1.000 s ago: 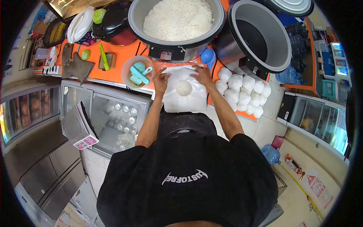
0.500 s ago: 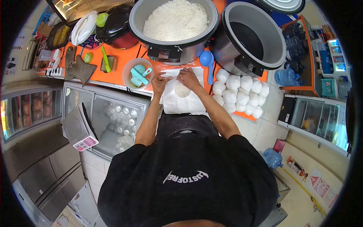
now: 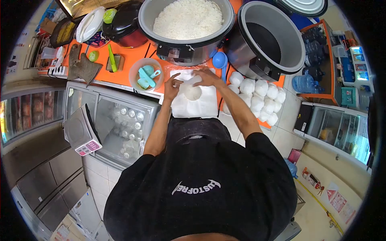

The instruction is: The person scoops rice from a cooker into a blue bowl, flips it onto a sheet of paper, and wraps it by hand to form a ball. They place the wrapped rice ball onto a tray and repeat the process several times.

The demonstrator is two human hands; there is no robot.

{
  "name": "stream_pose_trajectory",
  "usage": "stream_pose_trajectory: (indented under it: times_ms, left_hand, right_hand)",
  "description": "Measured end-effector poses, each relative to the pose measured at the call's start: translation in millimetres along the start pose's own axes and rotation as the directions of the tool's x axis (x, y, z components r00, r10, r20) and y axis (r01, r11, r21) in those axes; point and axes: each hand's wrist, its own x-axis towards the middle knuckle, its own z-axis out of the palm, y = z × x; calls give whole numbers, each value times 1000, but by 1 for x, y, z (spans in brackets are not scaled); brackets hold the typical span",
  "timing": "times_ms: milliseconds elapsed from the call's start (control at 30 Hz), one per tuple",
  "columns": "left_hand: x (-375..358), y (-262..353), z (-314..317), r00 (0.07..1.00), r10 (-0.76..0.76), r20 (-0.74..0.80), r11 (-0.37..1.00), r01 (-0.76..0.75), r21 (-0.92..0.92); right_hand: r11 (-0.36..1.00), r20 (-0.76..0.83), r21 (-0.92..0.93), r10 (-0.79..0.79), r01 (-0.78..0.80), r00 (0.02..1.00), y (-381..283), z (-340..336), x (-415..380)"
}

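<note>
Since half a second ago, the right hand (image 3: 207,77) has been lifted from the rice ball (image 3: 192,92) toward the upper edge of the plastic sheet (image 3: 193,105), and the left hand (image 3: 172,87) has been drawn slightly to the left. A round white rice ball is seen lying on the clear plastic sheet, spread on the orange tabletop (image 3: 128,56) just in front of the person. The left hand is placed just beside the ball, with its thumb and forefinger pinched at the sheet's edge; whether plastic is truly gripped cannot be told. The right hand is curled over the sheet's far corner, and its grip is hidden by the knuckles. A pile of wrapped rice balls (image 3: 257,96) is partly covered by the right forearm. Beyond the hands, a large cooker of rice (image 3: 187,20) is cut off at the top edge. A blue scoop (image 3: 220,62) is lying between the two cookers.
</note>
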Motion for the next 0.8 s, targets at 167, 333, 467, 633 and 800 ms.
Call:
stream_pose_trajectory:
  times_ms: [167,333,467,633,800]
  left_hand:
    - [-17,-4,-7,944,-74,-320,997,76,-9]
    - [-37,79,40,975,208,71,751,-206,627]
    - [-72,25,75,923,9,384,475,-342,811]
    - [-88,31,62,896,-93,435,418,-361,833]
    - [-79,17,31,838,-12,545,439,-486,756]
  right_hand:
    - [954,295,-279,-23,110,955,-8,-6,-47]
    - [957,29,-292,2,6,1000,-36,27,-96]
    - [955,-177,-283,35,-85,984,-36,24,-106]
    - [780,-359,316,626,-540,693,10,53,-122]
    - [660,-494,551,751,-511,437,-5,83,-133]
